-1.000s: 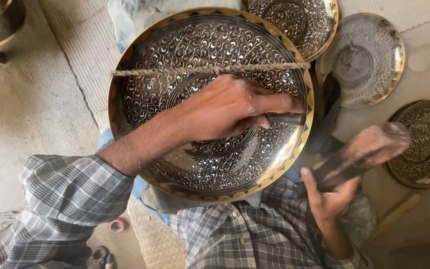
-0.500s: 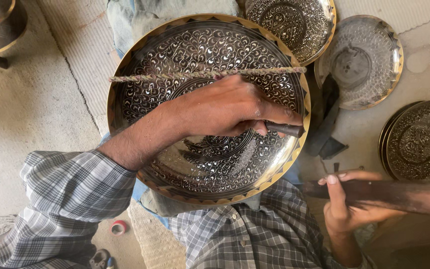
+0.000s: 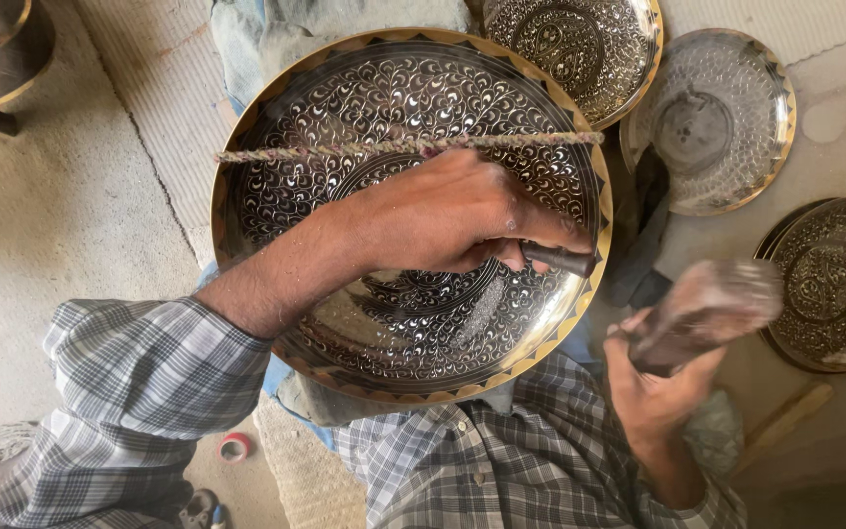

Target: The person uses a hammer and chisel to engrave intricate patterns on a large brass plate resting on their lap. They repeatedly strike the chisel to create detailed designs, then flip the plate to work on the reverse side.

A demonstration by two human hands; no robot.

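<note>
Reaching across the engraved tray (image 3: 345, 118), left hand (image 3: 452, 211) is closed round a dark punch (image 3: 560, 260). Right hand (image 3: 653, 392), beside the tray's rim, grips a blurred mallet (image 3: 707, 313).

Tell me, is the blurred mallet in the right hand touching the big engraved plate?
Apart. The head view shows the mallet, gripped by the right hand, raised off to the side of the large engraved plate, beyond its rim.
</note>
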